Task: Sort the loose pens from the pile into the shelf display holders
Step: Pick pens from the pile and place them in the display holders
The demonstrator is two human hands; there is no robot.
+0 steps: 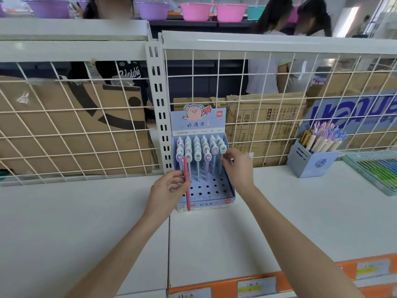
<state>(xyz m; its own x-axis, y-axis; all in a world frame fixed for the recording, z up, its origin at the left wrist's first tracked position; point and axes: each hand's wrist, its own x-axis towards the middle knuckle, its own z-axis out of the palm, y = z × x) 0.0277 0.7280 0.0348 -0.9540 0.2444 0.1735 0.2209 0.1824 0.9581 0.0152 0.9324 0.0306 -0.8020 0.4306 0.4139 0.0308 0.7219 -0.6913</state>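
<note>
Here, left hand point(166, 191) gripping one pink pen point(187, 181)

Upright pink pen point(187, 181) before half-filled display holder point(227, 186)

At frame centre, the left hand point(169, 186) covers the middle of the pink pen point(187, 183). The right hand point(237, 166) hides the lower shafts of the rightmost pens in the display box point(231, 189) — whether its fingertips pinch one is unclear. The pencil tray point(374, 172) is cut off at the right edge. The price labels point(256, 287) along the bottom are blurred — unreadable.
</note>
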